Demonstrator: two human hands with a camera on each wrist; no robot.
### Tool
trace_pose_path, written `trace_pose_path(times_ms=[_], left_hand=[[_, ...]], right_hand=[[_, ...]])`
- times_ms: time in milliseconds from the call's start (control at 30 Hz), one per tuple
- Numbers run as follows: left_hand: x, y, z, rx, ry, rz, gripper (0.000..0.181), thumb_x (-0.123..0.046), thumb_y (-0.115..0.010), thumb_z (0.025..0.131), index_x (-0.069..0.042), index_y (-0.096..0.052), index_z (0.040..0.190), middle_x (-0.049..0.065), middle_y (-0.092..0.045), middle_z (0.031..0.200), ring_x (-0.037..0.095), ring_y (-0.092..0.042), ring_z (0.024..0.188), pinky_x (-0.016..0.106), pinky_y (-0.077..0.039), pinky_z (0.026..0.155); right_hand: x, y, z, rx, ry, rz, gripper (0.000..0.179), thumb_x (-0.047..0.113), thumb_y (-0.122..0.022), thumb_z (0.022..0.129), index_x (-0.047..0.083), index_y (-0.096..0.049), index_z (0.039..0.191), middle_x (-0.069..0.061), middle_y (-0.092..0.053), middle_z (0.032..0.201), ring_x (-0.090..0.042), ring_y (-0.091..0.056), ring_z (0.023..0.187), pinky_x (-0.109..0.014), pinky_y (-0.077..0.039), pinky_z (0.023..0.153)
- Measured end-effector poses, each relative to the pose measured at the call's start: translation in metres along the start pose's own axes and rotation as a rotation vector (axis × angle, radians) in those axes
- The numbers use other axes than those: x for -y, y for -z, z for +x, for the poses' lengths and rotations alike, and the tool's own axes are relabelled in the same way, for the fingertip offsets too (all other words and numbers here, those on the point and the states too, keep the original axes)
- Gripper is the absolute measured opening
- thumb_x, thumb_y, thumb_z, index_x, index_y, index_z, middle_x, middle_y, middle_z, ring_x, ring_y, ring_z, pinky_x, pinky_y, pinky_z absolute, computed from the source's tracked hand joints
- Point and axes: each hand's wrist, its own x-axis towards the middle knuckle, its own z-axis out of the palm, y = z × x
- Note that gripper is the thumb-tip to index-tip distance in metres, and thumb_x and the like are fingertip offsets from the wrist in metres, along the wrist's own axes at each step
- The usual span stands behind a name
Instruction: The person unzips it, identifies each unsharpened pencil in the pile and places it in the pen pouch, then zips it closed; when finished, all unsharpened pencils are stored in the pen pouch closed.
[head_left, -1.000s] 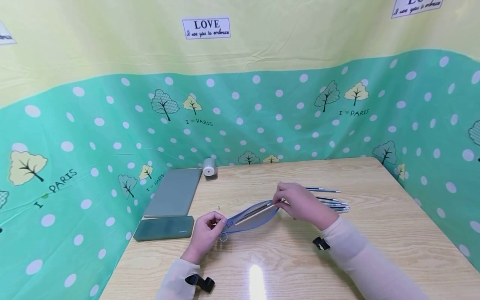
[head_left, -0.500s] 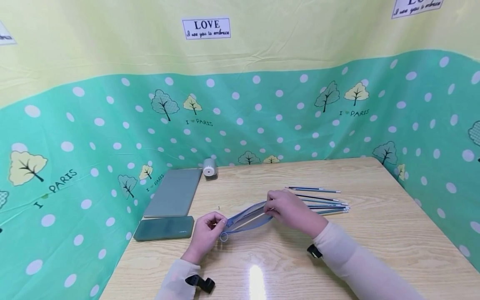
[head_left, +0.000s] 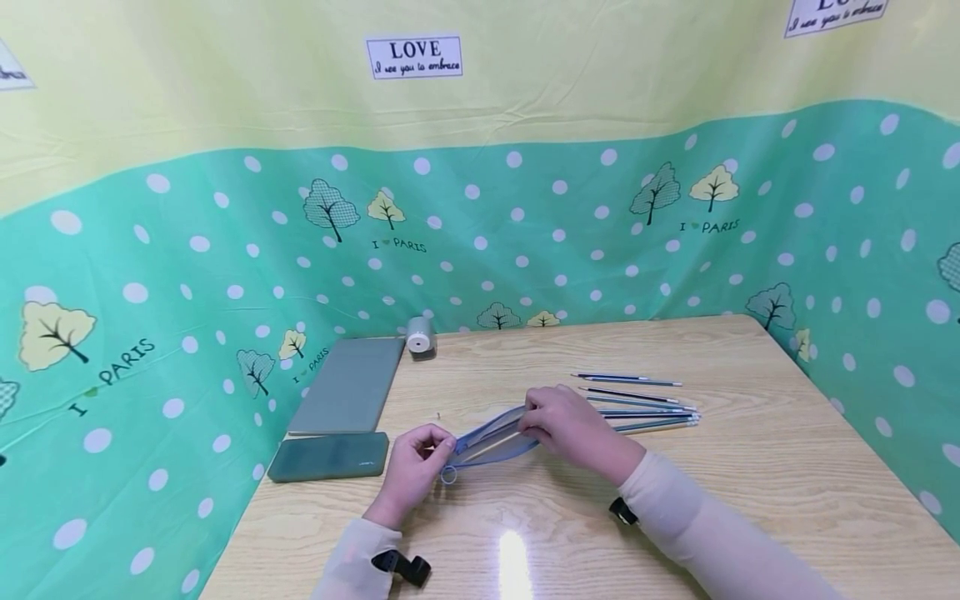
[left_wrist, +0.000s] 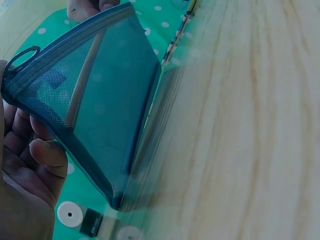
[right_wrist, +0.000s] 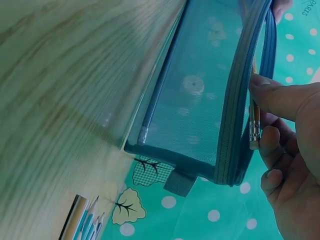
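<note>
My left hand [head_left: 412,467] pinches the zip end of a blue mesh pencil pouch [left_wrist: 115,105], whose mouth gapes open. A ring pull [left_wrist: 22,57] hangs from the zip beside that hand. My right hand [head_left: 570,425] pinches a wood-coloured pencil [right_wrist: 254,127] near its eraser end at the pouch's other end. The rest of this pencil slants down inside the pouch and shows through the mesh in the left wrist view. Along the pouch's bottom lies a dark pencil [right_wrist: 144,132], seen through the mesh. The pouch's bottom edge is at the tabletop.
Several loose pencils [head_left: 637,400] lie on the wooden table [head_left: 600,533] beyond my right hand. At the left are a dark green case [head_left: 327,457] and a grey flat notebook-like slab [head_left: 348,383]. A small white-and-grey pencil sharpener [head_left: 420,337] stands at the back by the patterned curtain [head_left: 525,233].
My right hand has moved left and slightly down, carrying the wood-coloured pencil deeper into the pouch. More of the loose pencils show behind it. The left hand has stayed in place.
</note>
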Motion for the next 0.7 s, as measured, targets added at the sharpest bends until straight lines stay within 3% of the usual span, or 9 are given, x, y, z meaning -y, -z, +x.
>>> trace_pose_path(times_ms=[500, 700], left_hand=[[-0.0009, -0.0003, -0.0008, 0.016, -0.038, -0.023, 0.009, -0.002, -0.071, 0.098, -0.006, -0.074, 0.091, 0.005, -0.066, 0.080, 0.008, -0.056, 0.067, 0.022, -0.046, 0.058], [-0.0002, 0.0003, -0.0010, 0.011, -0.027, -0.018, 0.009, -0.004, -0.072, 0.098, -0.007, -0.074, 0.090, 0.006, -0.066, 0.080, 0.008, -0.056, 0.068, 0.022, -0.046, 0.058]], right_hand=[[0.0008, -0.0017, 0.0007, -0.028, 0.011, -0.022, 0.017, 0.009, -0.091, 0.081, 0.020, -0.083, 0.092, 0.009, -0.061, 0.090, -0.010, -0.060, 0.081, -0.027, -0.042, 0.066], [-0.0005, -0.0010, 0.0000, -0.021, -0.016, -0.015, 0.019, 0.008, -0.091, 0.081, 0.020, -0.083, 0.092, 0.010, -0.061, 0.089, -0.009, -0.059, 0.080, -0.027, -0.044, 0.068]])
